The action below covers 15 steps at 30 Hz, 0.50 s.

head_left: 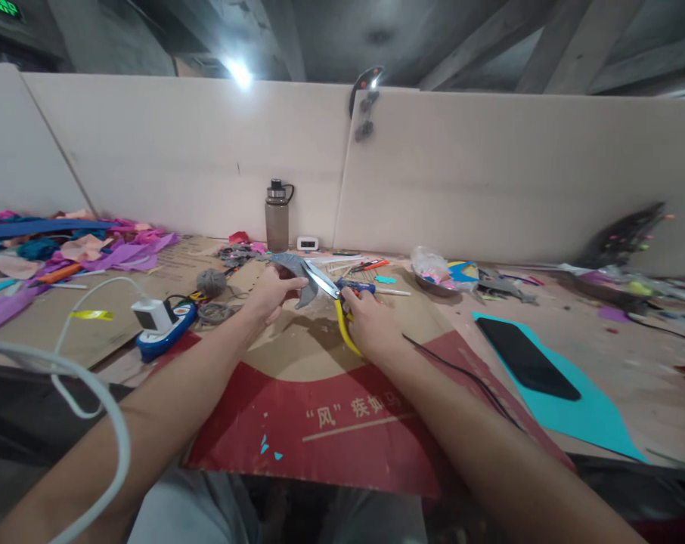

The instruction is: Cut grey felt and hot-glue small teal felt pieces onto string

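Observation:
My left hand (271,293) is closed on a grey curved piece of felt (295,270), held above the cardboard sheet (320,393). My right hand (368,321) grips yellow-handled scissors (334,298). Their blades point up and left and meet the grey piece. Both forearms reach forward from the bottom of the view.
A brown water bottle (277,215) stands at the back wall. A black phone (527,357) lies on a teal sheet (581,412) to the right. A power strip with a white charger (161,325) sits at the left, with piles of purple and pink scraps (93,249) behind. Clutter covers the far right.

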Each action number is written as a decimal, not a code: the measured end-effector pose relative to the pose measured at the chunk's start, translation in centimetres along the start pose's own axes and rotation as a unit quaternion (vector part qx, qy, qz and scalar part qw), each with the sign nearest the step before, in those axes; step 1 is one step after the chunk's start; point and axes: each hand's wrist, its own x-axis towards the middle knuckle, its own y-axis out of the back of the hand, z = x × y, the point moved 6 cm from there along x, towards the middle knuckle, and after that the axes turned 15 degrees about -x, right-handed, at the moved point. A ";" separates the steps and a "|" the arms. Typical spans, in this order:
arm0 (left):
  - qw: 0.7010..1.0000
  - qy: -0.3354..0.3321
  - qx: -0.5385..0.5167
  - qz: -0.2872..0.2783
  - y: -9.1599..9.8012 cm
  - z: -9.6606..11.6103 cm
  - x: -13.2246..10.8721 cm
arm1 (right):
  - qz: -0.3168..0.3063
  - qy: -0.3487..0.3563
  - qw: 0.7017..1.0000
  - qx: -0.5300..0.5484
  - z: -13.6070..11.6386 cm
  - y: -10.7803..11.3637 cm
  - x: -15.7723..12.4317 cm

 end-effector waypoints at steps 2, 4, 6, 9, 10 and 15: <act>1.000 0.004 -0.002 -0.004 0.1 -0.2 0.1 | 0.009 0.002 1.000 -0.006 -0.1 0.1 0.0; 1.000 0.008 -0.006 -0.006 0.2 -0.3 0.2 | 0.013 0.004 1.000 -0.014 -0.1 0.3 0.0; 1.000 0.011 -0.010 -0.003 0.3 -0.4 0.3 | 0.014 0.008 1.000 -0.017 -0.1 0.3 0.0; 1.000 0.026 -0.005 0.003 0.6 -0.7 0.6 | 0.009 0.015 1.000 -0.003 0.0 0.2 0.1; 0.999 0.033 -0.002 0.005 0.7 -0.9 0.6 | 0.005 0.017 1.000 0.007 0.0 0.0 0.2; 0.999 0.035 0.005 0.017 0.9 -0.9 0.7 | 0.002 0.013 0.999 0.040 0.4 -0.2 0.3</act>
